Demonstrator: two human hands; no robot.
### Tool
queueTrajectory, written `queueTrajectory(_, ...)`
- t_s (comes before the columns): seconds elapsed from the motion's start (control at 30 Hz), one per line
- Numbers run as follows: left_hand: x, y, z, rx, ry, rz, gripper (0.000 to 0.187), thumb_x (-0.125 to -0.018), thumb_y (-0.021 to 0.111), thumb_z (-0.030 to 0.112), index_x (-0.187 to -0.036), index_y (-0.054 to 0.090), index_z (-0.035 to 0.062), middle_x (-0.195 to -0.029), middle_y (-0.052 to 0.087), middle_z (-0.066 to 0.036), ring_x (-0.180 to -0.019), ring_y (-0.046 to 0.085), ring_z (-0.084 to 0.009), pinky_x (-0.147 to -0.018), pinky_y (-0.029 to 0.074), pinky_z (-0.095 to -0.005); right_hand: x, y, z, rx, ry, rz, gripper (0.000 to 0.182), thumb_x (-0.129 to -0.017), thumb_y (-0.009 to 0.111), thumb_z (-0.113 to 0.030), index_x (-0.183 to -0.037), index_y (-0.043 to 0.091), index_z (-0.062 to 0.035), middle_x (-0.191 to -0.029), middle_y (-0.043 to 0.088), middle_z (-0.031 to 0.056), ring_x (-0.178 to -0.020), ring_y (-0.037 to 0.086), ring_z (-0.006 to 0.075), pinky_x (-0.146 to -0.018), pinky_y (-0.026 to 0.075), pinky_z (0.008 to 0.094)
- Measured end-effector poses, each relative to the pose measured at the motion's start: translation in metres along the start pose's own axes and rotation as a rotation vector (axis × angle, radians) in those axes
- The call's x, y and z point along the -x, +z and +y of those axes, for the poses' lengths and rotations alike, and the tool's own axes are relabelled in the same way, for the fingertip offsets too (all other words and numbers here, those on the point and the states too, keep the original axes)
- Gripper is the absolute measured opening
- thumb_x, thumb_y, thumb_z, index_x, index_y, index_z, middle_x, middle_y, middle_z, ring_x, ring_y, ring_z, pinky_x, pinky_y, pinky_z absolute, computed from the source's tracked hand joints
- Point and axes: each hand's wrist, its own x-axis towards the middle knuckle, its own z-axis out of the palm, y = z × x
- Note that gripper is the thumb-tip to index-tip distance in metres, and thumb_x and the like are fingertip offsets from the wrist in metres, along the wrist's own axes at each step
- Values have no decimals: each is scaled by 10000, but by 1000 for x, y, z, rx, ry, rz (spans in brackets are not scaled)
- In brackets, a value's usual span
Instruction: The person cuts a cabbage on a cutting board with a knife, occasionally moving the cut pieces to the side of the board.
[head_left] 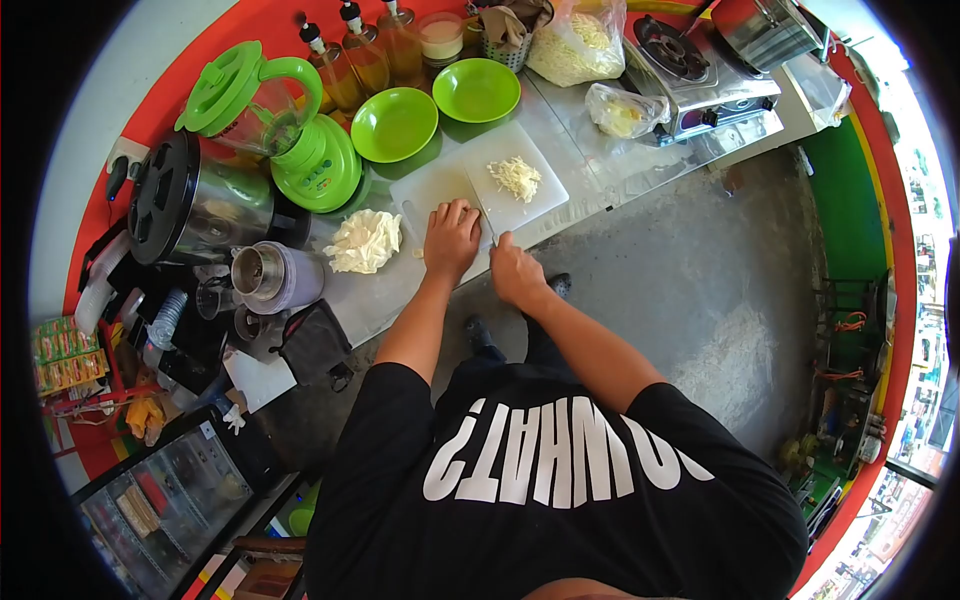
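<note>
A white cutting board (pixel 545 180) lies on the metal counter in front of me. My right hand (pixel 518 272) is closed around a knife's handle at the board's near edge. The thin knife blade (pixel 481 205) points away from me across the board. To its left, my left hand (pixel 453 238) presses down with curled fingers close beside the blade; what lies under them is hidden. Right of the blade sits a small heap of pale shredded cabbage (pixel 515 180). A pile of loose cabbage leaves (pixel 366 242) rests left of the board.
Two green bowls (pixel 394 124) stand behind the board, near a green blender (pixel 317 165) and several bottles. A bag of shredded cabbage (pixel 578 45), a smaller bag (pixel 627 110) and a gas stove (pixel 690 70) are at right. A metal flask (pixel 278 277) stands at left.
</note>
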Motion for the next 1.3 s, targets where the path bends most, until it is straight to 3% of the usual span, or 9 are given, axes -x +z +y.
queueTrajectory(0.33,-1,1,-1,29,4,13,76,-869,669,140,-931,694,105,-994,629,-22,-991,570,-266,-847,440,-414,17,3,-4,9,77,-69,308,-1037,490,-247,-1125,425,42,-1015,683,343,-982,667,517,-876,527,563)
queueTrajectory(0.57,-2,-2,0,61,-1,6,92,-855,672,114,-938,694,82,-981,658,-35,-979,589,-265,-852,449,-407,-6,-5,-6,6,19,-43,295,-1036,481,-228,-1143,395,33,-1009,685,339,-974,673,509,-875,527,566)
queueTrajectory(0.63,-2,-2,0,91,-15,7,104,-852,672,113,-946,695,75,-983,668,-46,-971,600,-270,-855,452,-404,0,-6,-7,61,33,-65,266,-1025,514,-208,-1139,407,7,-1044,705,297,-1018,691,462,-883,553,520)
queueTrajectory(0.83,-3,0,-3,105,0,43,119,-845,670,114,-952,692,65,-996,687,-52,-949,617,-271,-840,462,-398,4,5,-8,63,68,-60,252,-961,562,-126,-1111,434,32,-1034,702,308,-998,698,468,-889,558,506)
queueTrajectory(0.97,-3,-3,-2,105,-8,29,119,-835,658,91,-945,696,64,-988,687,-49,-943,618,-269,-834,464,-396,-9,-5,-8,55,2,-44,287,-1024,490,-215,-1137,421,39,-1021,683,349,-989,675,503,-871,533,555)
queueTrajectory(1.03,-2,-1,-4,126,-15,18,133,-814,650,79,-937,700,63,-981,687,-53,-943,619,-268,-835,465,-398,-7,-9,-12,36,29,-58,292,-912,589,-50,-1134,422,39,-1041,697,321,-1006,701,459,-878,565,500)
queueTrajectory(1.3,-1,0,-4,114,-3,62,142,-788,652,76,-918,703,57,-978,690,-59,-941,620,-272,-830,467,-403,2,8,-9,50,69,-49,277,-940,559,-95,-1141,431,48,-1054,697,320,-1014,700,459,-880,568,490)
